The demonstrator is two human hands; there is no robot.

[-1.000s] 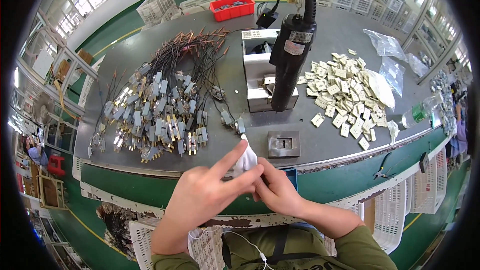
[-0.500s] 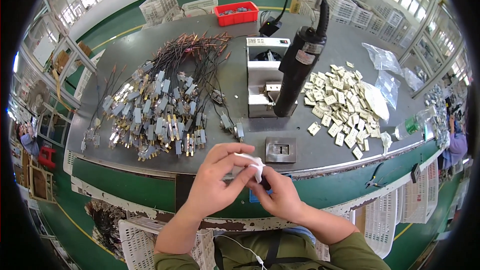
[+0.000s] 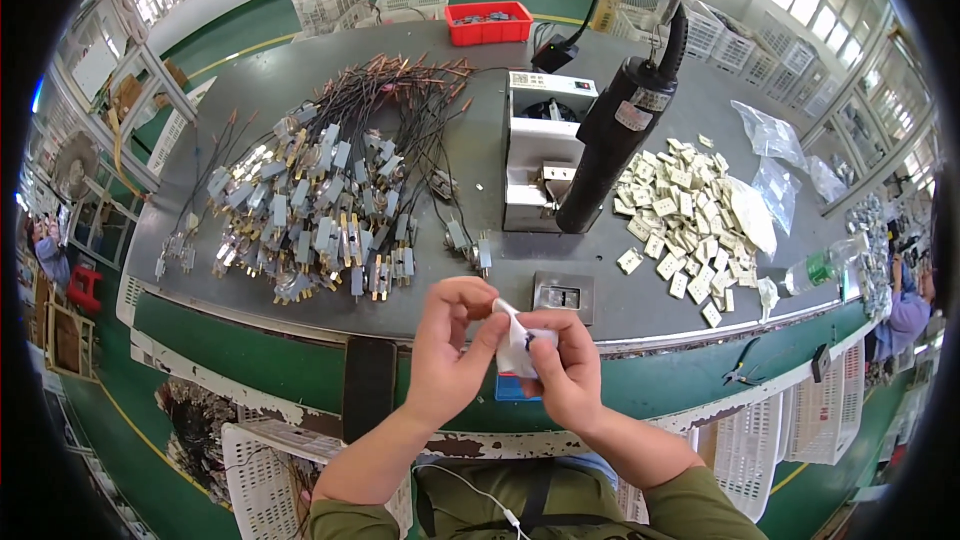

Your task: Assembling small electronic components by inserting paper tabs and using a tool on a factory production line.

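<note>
Both hands meet over the front edge of the bench around a crumpled white piece of tissue or thin cloth (image 3: 512, 352). My left hand (image 3: 448, 355) pinches its upper left edge between thumb and fingers. On its other side, my right hand (image 3: 570, 365) grips it, and a small dark spot shows by the thumb; I cannot make out what that is. Just beyond my fingers sits a square metal fixture block (image 3: 564, 295) with a slot in its middle. Under the hands, a blue flat object (image 3: 515, 389) is partly covered.
Left lies a heap of grey plug parts (image 3: 320, 220) with black leads. A boxy machine (image 3: 540, 155) and a hanging black electric screwdriver (image 3: 615, 145) stand centrally. Cream plates (image 3: 690, 230), a plastic bottle (image 3: 818, 268) and pliers (image 3: 741, 365) are right; a black slab (image 3: 369, 390) lies front left.
The white piece has been turned and spread, hanging lower between my hands. My right hand has shifted up around its right side. The view has moved slightly.
</note>
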